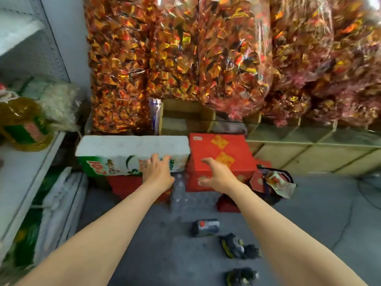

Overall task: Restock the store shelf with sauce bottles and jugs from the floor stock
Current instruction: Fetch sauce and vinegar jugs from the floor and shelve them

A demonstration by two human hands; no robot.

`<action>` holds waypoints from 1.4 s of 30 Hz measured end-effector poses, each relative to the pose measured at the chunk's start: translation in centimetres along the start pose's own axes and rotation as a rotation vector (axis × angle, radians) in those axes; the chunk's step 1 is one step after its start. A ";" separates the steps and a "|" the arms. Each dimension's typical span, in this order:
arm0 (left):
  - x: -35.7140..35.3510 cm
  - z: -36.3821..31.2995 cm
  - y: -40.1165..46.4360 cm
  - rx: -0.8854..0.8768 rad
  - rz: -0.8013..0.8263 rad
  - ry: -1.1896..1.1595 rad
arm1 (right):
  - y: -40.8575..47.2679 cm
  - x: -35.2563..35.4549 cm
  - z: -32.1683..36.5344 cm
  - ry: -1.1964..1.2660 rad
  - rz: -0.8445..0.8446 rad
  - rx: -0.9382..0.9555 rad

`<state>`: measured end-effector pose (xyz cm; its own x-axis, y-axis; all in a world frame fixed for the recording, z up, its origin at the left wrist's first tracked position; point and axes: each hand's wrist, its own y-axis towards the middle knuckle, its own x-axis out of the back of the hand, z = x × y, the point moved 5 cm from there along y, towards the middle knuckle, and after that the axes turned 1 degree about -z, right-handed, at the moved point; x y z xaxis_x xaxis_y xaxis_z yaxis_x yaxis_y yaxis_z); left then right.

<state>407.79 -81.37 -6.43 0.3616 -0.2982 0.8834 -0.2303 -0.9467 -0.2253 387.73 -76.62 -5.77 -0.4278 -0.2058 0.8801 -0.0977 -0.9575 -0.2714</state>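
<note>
A fetching step is judged: the left hand (157,172) and right hand (216,174), fingers spread and holding nothing, are stretched toward 12 o'clock. Next, the green-and-white carton (123,155) must be gripped.

A yellow oil jug (22,122) with a green and red label stood on the white shelf (26,172) at the left. Three dark sauce bottles (206,227) lay on their sides on the grey floor (309,213), blurred.

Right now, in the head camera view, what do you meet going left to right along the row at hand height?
Oil jug on the shelf → white and green carton → left hand → right hand over the red box → crumpled red packaging.
</note>
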 end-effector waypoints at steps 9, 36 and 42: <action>-13.3 -12.6 -3.9 0.038 0.154 -0.037 | -6.2 -1.7 -18.3 0.024 0.135 -0.145; -48.4 -3.8 4.8 -0.038 0.292 0.017 | -0.1 -30.8 -38.8 0.270 0.117 -0.333; -63.0 2.1 9.9 -0.059 0.295 -0.067 | 5.1 -44.3 -46.8 0.317 0.094 -0.405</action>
<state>384.61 -72.20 -65.17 0.3296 -0.5685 0.7538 -0.3855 -0.8098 -0.4423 364.09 -62.89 -64.38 -0.6965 -0.1551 0.7006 -0.3591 -0.7699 -0.5275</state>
